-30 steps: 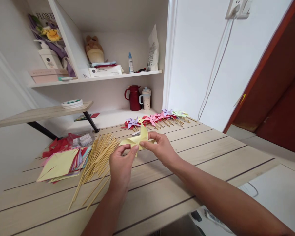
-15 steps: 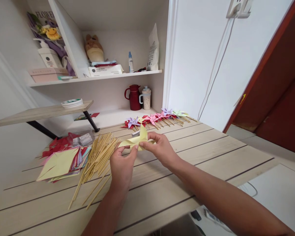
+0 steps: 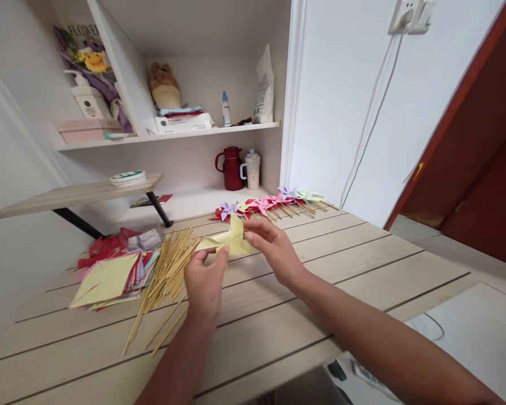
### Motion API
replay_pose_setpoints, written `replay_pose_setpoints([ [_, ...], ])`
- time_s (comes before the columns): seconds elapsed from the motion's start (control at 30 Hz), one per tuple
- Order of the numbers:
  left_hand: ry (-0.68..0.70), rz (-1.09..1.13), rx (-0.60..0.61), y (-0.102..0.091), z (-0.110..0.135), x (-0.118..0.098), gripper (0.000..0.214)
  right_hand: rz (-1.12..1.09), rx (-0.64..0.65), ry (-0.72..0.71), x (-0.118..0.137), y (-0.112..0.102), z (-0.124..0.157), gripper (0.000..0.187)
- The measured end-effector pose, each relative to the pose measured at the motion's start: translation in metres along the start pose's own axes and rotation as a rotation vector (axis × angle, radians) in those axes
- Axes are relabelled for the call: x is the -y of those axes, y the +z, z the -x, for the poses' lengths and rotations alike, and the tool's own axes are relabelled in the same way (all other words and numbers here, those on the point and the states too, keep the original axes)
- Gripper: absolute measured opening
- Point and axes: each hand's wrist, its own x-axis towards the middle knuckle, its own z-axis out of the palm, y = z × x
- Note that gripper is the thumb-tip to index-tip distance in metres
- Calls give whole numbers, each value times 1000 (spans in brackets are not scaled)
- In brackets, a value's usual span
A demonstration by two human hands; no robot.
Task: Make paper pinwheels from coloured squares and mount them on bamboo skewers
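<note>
A pale yellow paper pinwheel (image 3: 235, 243), its blades folded in and one standing up, is held above the table. My left hand (image 3: 204, 275) pinches its left and lower part between thumb and fingers. At its right edge is my right hand (image 3: 274, 247), thumb and fingertips brought close together. A tiny dark spot shows at those fingertips; what they grip I cannot make out. Left of my left hand lies a spread of thin wooden sticks (image 3: 171, 270). Beyond them is a stack of cut paper squares (image 3: 105, 279), yellow on top.
Finished pinwheels on sticks (image 3: 263, 205) lie in a row along the table's back. Red paper pieces (image 3: 103, 250) and a clear plastic packet (image 3: 145, 239) are behind the stack. A small raised shelf (image 3: 84, 195) stands back left; a red jug (image 3: 233, 169) and a cup (image 3: 252, 169) stand behind.
My right thumb has come off the pinwheel's centre and moved to its right edge. The pinwheel and my left hand have shifted slightly left.
</note>
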Motion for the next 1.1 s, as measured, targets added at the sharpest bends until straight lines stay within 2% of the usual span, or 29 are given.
replay_pose_setpoints([
  [0.1,-72,85,-50,-6,-10,-2,33,-27,-107,-22,-5,-7,-8,37],
  [0.23,-117,136,-96,-14,-22,-1,35,111,-133,-7,-30,-18,-22,32],
  [0.3,-125,143,-110,-17,-25,0,35,277,-88,21,-44,-22,-31,28],
  [0.37,-120,142,-125,-20,-28,1,34,601,16,-11,-55,-26,-42,24],
  [0.4,-114,139,-133,-21,-29,2,33,673,28,-24,-57,-28,-47,18],
  [0.5,-107,152,-139,-21,-30,3,33,829,37,-94,-59,-30,-62,10],
  [0.63,-121,194,-103,-19,-28,2,34,1187,188,-236,-54,-25,-74,14],
  [0.83,-130,197,-140,-17,-27,2,31,1368,341,-241,-56,-3,-85,17],
  [0.97,-114,189,-144,-17,-27,1,30,1444,372,-188,-65,8,-88,14],
  [1.1,-108,189,-149,-17,-27,2,31,1440,371,-129,-72,10,-86,13],
])
